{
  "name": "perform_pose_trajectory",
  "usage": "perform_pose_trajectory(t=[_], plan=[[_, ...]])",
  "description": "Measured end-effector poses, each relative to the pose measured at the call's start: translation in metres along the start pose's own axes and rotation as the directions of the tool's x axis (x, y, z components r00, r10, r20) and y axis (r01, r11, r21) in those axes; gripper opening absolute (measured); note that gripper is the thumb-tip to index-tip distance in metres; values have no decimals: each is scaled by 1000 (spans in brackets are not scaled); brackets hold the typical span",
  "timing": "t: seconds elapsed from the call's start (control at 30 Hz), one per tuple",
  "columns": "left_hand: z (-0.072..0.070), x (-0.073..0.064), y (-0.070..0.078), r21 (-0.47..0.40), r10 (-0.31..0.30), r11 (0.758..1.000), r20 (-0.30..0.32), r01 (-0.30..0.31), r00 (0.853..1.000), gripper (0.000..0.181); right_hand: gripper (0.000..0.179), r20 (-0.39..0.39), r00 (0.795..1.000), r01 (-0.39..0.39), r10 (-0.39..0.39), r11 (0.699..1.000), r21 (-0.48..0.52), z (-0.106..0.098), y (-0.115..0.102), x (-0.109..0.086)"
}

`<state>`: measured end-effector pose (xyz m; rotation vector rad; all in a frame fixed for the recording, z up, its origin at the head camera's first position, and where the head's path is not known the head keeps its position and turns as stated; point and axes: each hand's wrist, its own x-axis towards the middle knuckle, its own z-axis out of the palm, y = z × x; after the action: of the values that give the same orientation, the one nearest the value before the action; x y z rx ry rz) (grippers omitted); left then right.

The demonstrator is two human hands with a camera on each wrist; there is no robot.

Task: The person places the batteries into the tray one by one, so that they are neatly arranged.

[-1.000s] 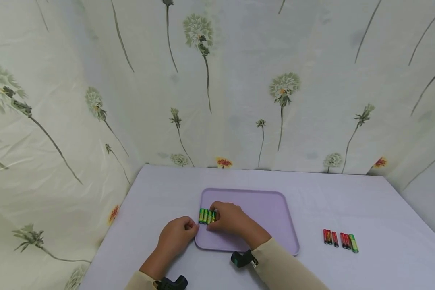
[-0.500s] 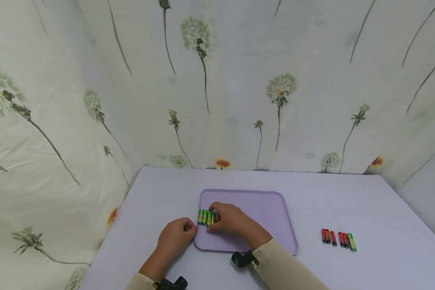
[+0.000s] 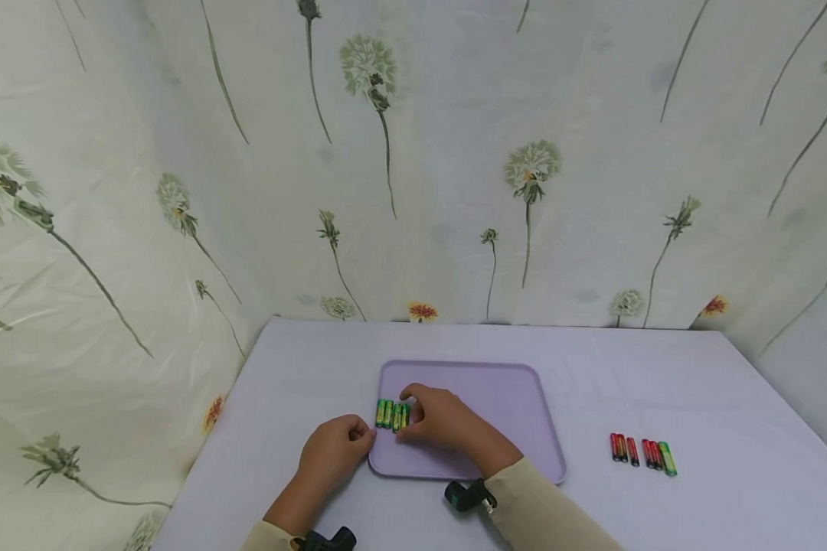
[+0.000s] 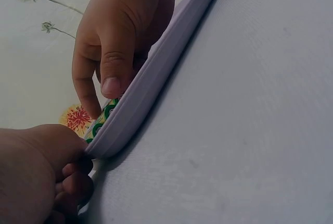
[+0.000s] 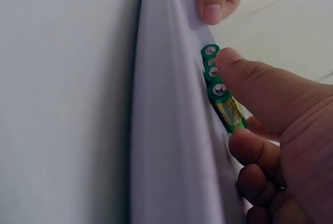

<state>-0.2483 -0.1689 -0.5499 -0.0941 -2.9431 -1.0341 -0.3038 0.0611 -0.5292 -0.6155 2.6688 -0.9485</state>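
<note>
A row of several green batteries lies side by side at the left end of a lilac tray. My right hand is over the row, its thumb and index finger spread around the two ends of the rightmost battery, with a small gap showing in the head view. From the right wrist view, the thumb partly covers the ends of the batteries. My left hand, fingers curled, pinches the tray's left rim beside the row; its lower fingers stay outside the tray.
On the white table, right of the tray, several red batteries lie in two small groups, with one green battery at the right end. Flower-patterned cloth hangs behind and to the left.
My right hand has loosened and drawn slightly right of the battery row, so the rightmost green battery shows more fully. The left hand holds its place; the head view shifts a little.
</note>
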Motion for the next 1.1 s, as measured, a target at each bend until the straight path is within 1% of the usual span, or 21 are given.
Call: perform_pose_trajectory(t=[0.2,0.37,0.5,0.67,0.87,1.1], plan=[[0,-1,3,7,-1,1000,3,1,1000,23,66,-5,1000,5,-5,1000,15,-5,6,-5],[0,-2,5,13,6,1000,7,-7,1000,23,67,-8,1000,-6,6,1000,-8,-12,13,-11],[-2,-2,5,15,4,1000,3,-4,1000,22,66,-22,999,-25,24,999,-22,-23,19,-16],[-3,0,4,31,5,1000,-10,-5,1000,22,63,-48,998,-43,42,999,-14,-38,26,-25],[-2,-2,3,24,-9,1000,0,9,1000,24,59,-89,994,-61,58,998,-32,-51,37,-40],[-1,-4,7,13,-13,1000,3,13,1000,24,56,-136,987,-87,82,996,-31,-71,53,-64]])
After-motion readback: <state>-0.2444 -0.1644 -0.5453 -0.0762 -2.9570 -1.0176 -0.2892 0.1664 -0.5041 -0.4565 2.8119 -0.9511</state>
